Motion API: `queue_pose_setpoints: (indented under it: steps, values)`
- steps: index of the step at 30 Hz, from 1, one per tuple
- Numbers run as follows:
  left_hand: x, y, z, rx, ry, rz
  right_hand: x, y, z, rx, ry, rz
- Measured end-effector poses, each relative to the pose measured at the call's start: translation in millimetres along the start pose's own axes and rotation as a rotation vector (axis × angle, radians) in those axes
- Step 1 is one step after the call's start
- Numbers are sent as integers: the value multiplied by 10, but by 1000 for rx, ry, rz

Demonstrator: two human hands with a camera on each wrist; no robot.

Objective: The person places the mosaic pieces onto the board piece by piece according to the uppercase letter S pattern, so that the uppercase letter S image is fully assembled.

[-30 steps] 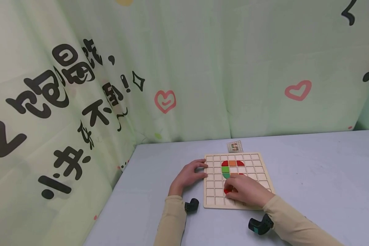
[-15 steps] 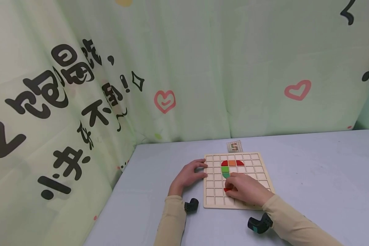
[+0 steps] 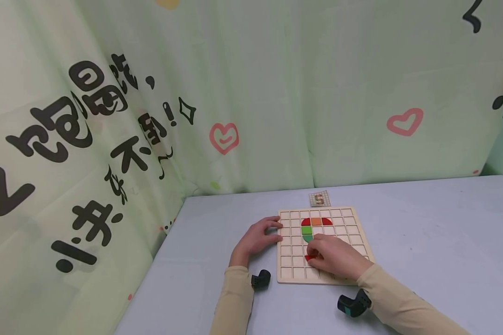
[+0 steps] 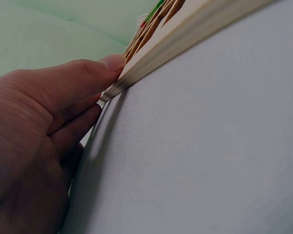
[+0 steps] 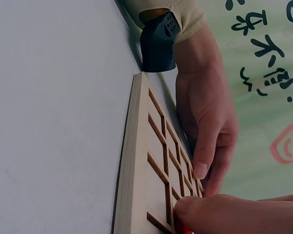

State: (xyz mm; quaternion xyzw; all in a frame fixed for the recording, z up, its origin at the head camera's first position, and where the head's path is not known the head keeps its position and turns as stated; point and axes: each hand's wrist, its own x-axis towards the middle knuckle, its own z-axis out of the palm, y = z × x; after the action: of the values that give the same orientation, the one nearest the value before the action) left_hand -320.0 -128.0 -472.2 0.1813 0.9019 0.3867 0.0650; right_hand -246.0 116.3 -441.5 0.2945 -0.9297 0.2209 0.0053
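A wooden grid board (image 3: 291, 274) lies on the table. My left hand (image 3: 257, 239) is at its left side, fingers extended; in the left wrist view the thumb (image 4: 112, 63) touches the board's edge. Over the board's lower middle, my right hand (image 3: 339, 256) pinches a red tile (image 3: 309, 257) between thumb and fingers. The right wrist view shows that thumb (image 5: 188, 207) against the red tile (image 5: 185, 230), low over the grid. Farther up the board sit red tiles (image 3: 305, 222) either side of an orange tile (image 3: 316, 222), with green tiles (image 3: 307, 230) below. The right hand hides some cells.
Behind the board lies a small card (image 3: 320, 199) printed with a coloured grid figure. A pale cloth covers the table (image 3: 436, 251). A printed curtain (image 3: 268, 116) hangs behind and to the left. Each wrist wears a black camera (image 3: 261, 279).
My right fingers have shifted slightly away from me, covering an orange and a red patch visible a second ago. Less of the pinched red tile shows. The left hand stays at the board.
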Motion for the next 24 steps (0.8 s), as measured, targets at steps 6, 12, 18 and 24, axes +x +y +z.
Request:
queue_pose_setpoints:
  steps: [6,12,18,24]
  values:
    - [10,11,0,7,-6,10,-13,8,6,-9,12,-12]
    - [27,18,16,5,-13,9,-31,20,5,-1,12,11]
    - [26,8,34,8,-18,2,-53,83,-59,49,60,46]
    - [9,-7,40,9,-18,-18,-81,333,-215,85,110,154]
